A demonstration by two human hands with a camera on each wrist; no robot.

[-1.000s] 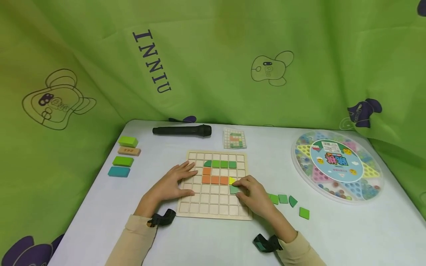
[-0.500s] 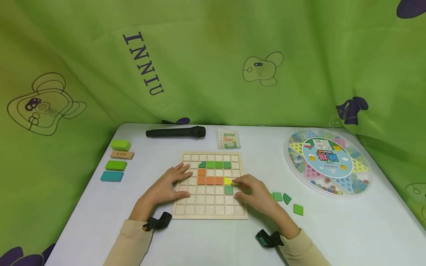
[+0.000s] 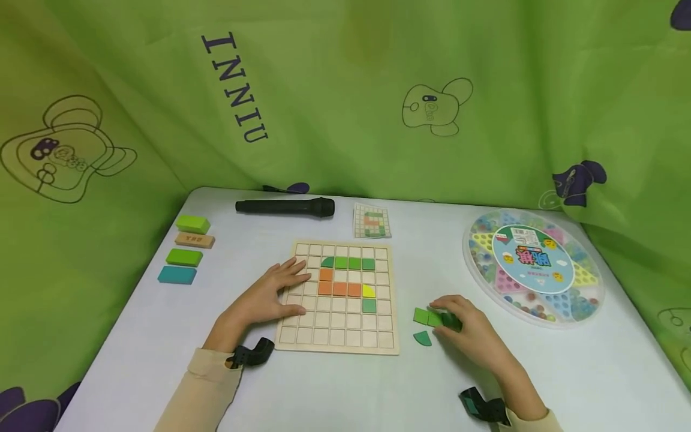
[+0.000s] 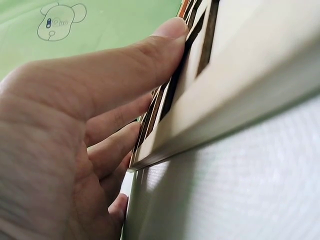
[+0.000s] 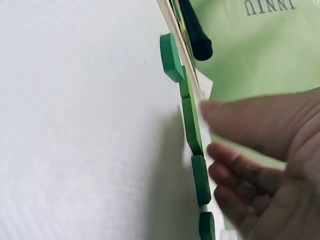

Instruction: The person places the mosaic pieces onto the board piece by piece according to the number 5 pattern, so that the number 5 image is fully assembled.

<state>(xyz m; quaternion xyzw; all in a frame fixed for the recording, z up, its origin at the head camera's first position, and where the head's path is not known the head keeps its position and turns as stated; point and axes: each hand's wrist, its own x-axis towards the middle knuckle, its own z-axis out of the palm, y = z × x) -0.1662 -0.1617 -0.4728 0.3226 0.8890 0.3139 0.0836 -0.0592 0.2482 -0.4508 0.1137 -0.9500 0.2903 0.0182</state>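
Grid board (image 3: 345, 337) under left hand (image 3: 267, 294), green tiles (image 3: 421, 315) by right hand (image 3: 472, 331)

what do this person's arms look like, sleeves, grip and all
Both arms wear long beige sleeves: left sleeve, right sleeve. Each wrist carries a black angular device: left device, right device, the latter with a teal-green patch. Left grip and right grip are bare, ungloved.

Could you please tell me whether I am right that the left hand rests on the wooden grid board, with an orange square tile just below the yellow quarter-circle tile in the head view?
Not quite: the yellow quarter-circle tile has a green square tile just below it, not an orange one, as the head view shows. The left hand does rest on the wooden grid board.
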